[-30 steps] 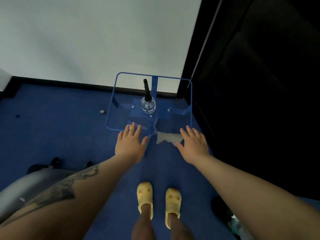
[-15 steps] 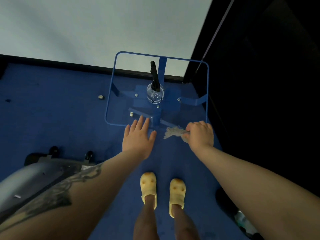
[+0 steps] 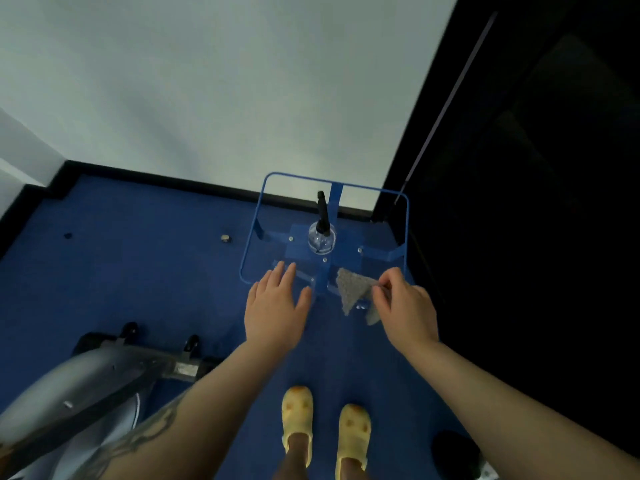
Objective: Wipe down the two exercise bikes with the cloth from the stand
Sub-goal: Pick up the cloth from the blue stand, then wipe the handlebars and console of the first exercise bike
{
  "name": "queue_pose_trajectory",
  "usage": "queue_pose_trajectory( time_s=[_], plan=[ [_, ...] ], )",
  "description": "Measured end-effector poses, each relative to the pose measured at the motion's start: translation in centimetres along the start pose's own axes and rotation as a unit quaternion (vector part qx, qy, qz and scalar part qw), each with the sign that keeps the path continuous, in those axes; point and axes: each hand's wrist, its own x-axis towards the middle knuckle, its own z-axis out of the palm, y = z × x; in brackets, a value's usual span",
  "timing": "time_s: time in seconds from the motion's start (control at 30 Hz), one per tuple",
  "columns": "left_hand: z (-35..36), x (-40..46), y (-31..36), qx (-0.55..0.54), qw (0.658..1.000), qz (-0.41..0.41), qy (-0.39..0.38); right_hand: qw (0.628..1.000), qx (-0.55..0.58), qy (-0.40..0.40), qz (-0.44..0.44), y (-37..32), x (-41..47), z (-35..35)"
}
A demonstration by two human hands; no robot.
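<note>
Pinching grey cloth (image 3: 351,287), right hand (image 3: 405,311) fingers (image 3: 382,289); left hand (image 3: 275,306) splayed; spray bottle (image 3: 322,233) on stand (image 3: 254,233)

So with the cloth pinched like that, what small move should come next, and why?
Probably lift the cloth clear of the stand and turn left toward the grey bike. The right hand already pinches one corner and the cloth hangs partly raised, the left hand is open and empty, and no wiping has begun.
</note>
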Motion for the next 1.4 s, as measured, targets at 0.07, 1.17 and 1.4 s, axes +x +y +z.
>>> queue_pose_trajectory(
  time_s=[0.07, 1.17, 1.4],
  plan=[
    [-3.3, -1.4, 0.9, -0.021, 0.999, 0.012, 0.036, 0.998, 0.051, 0.025, -0.014, -1.8, -0.4, -2.7],
    [-20.5, -42.9, -18.7, -0.081, 0.841, -0.318, 0.431, 0.862, 0.261, -0.068, -0.428, -36.8, -24.6, -3.1],
    [-22.7, -49.0, -25.8, -0.059, 0.860, -0.278, 0.424, 0.876, 0.277, -0.031, -0.393, -44.0, -29.8, -0.3]
  ],
)
